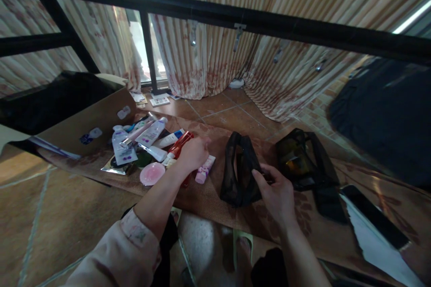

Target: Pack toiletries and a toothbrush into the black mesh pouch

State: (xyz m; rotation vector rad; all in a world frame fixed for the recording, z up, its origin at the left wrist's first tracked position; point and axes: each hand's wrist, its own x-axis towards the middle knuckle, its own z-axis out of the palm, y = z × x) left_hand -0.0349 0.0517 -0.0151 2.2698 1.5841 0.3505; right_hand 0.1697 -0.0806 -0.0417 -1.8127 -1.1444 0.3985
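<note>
Left hand (194, 153), left of frame centre, lay knuckles-up with fingers curled down over a red tube (181, 144) at the near edge of the toiletry pile. The grip itself was hidden under the hand, so I could not tell whether it had closed on the tube. A pink sleeve covered the forearm at lower left.

Right hand (276, 192), right of centre, was partly closed, thumb and fingertips pinched on the right edge of a black mesh pouch (238, 171). The pouch stood slumped, mouth open upward, at frame centre on the patterned mat (208, 197).

A small pink bottle (204, 171) lay just beside the left hand, between it and the pouch. A round pink jar (152, 173) sat to the left of the wrist. White tubes and sachets (141, 141) were heaped behind, against a cardboard box (87, 125) at middle left.

A second mesh pouch (303, 159), darker with a yellowish sheen, sat just right of the first. A dark phone (373, 216) lay at lower right. Striped curtains (215, 63) hung along the upper frame behind a black rail (269, 22).
</note>
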